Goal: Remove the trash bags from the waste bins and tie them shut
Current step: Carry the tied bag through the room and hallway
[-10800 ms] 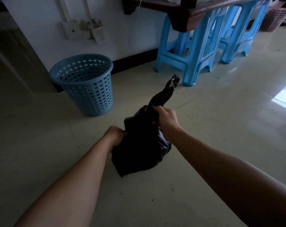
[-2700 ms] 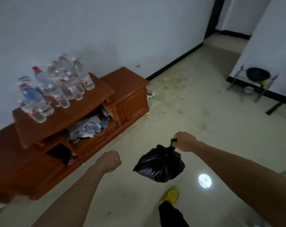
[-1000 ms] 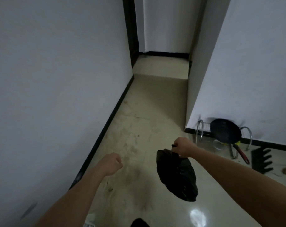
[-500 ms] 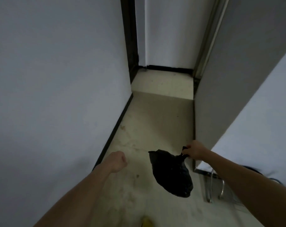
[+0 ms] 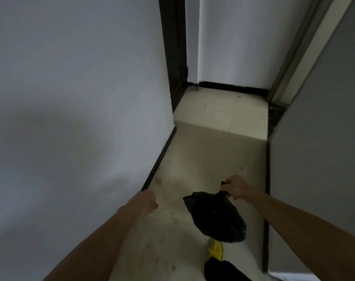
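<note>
Black trash bag (image 5: 215,217) hangs in mid-air over the corridor floor (image 5: 213,155), clear of it, suspended from the right hand (image 5: 234,187). Right hand is closed in a fist around the bag's gathered, twisted neck; a short dark tail of film sticks up above the knuckles. Left hand (image 5: 149,201) is loosely curled, carrying nothing, held well apart from the bag, near the left wall (image 5: 71,98). Handling, judged: thin soft film with no stiffness of its own. The body sags to a rounded lump below the fist and swings out at an angle, which suggests a light, partly filled load, manageable one-handed. Film looks smooth and likely slippery, so the bunched neck is the sound place to hold; a pinch on the body would only stretch or tear it. Appearance: glossy black, crumpled, faint specular flecks on the lower bulge, a loose fold jutting out at the upper left. The neck looks cinched closed, though the knot itself is hidden inside the fist. A yellow shoe (image 5: 215,249) shows just below the bag. No waste bin in view; narrow passage ends at a dark door frame (image 5: 172,53).
</note>
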